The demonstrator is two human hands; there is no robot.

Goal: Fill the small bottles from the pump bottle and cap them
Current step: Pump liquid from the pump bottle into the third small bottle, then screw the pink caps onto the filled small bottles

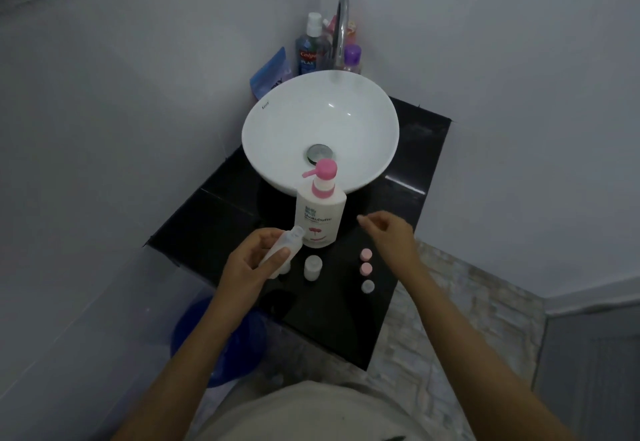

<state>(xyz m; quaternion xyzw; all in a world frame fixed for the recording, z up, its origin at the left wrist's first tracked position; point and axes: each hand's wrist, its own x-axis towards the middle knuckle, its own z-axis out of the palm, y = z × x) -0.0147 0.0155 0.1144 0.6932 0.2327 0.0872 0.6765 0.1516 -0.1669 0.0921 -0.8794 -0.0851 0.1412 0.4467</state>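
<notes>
A white pump bottle [320, 210] with a pink pump head stands on the black counter [214, 205] in front of the basin, its spout pointing left. My left hand [249, 264] grips a small clear bottle [282, 248], uncapped and tilted, its mouth near the pump bottle's lower left. A second small bottle [312, 267] stands open just right of that hand, and another is partly hidden behind my fingers. Three caps lie in a row at the right: two pink caps [365, 253] [365, 269] and a whitish cap [367, 286]. My right hand [389, 233] hovers above the caps, fingers loosely spread, holding nothing.
A white round basin [277, 122] with a metal drain fills the counter's back. Behind it are a chrome tap [341, 28], a blue mouthwash bottle [308, 49], a purple-capped bottle [352, 58] and a blue packet [270, 72]. A blue bucket [214, 340] sits on the floor at the left.
</notes>
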